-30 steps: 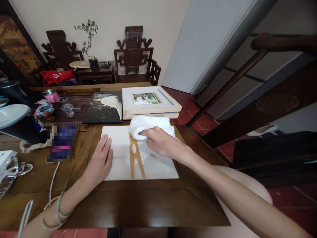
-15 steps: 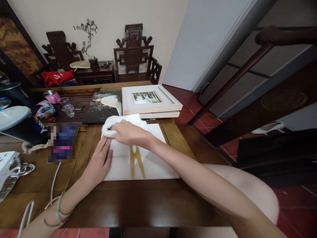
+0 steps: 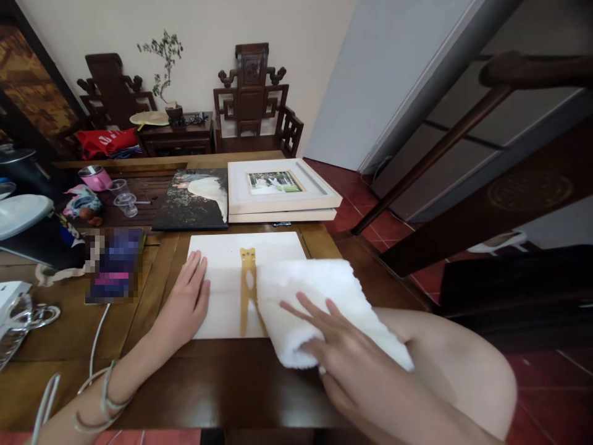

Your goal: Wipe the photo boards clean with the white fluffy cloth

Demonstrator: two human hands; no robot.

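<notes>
Near right, my right hand (image 3: 345, 349) holds the towel (image 3: 315, 278); drag could skew the board (image 3: 225, 303) under my flat left hand (image 3: 189, 296).

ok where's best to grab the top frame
Probably by the right edge of the top frame, coming from the right: that edge seems to jut past the lower frame, while the dark print crowds the left side.

A pink mug (image 3: 96, 179) stands near two clear plastic cups (image 3: 126, 205), with a dark picture panel (image 3: 188, 207) lying to their right; behind, a low side table (image 3: 178, 147) bears a potted plant (image 3: 174, 114) and a pale oval fan (image 3: 148, 118) between two carved wooden chairs (image 3: 251, 93), a red bag (image 3: 106, 144) by the left one
</notes>
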